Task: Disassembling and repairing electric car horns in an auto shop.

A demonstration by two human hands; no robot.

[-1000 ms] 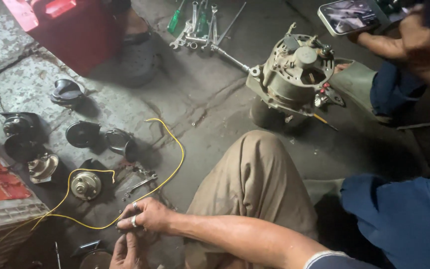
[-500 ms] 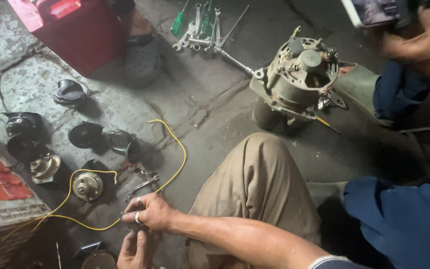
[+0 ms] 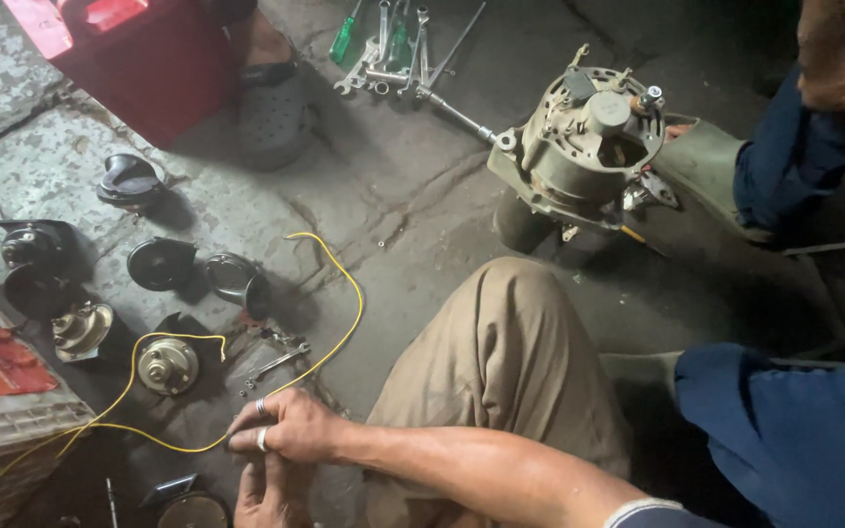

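My right hand (image 3: 281, 430), with two rings on its fingers, pinches a thin yellow wire (image 3: 339, 293) low on the concrete floor. The wire loops up to the right and also runs left to a round metal horn (image 3: 168, 365). My left hand (image 3: 266, 494) sits just under the right one, fingers curled up towards the wire and partly cut off by the bottom edge. What it holds is hidden. My bent knee in tan trousers (image 3: 501, 362) is right beside both hands.
Several black horns (image 3: 160, 264) and horn parts lie on the floor at left. A small spanner (image 3: 281, 360) lies near the wire. An alternator (image 3: 589, 147), wrenches and screwdrivers (image 3: 393, 49), a red box (image 3: 139, 59) and another person's hand (image 3: 838, 59) are at the top.
The other person's hand has lifted the phone out of view at top right. My right hand stays pinched on the yellow wire, with the left hand still close beneath it.
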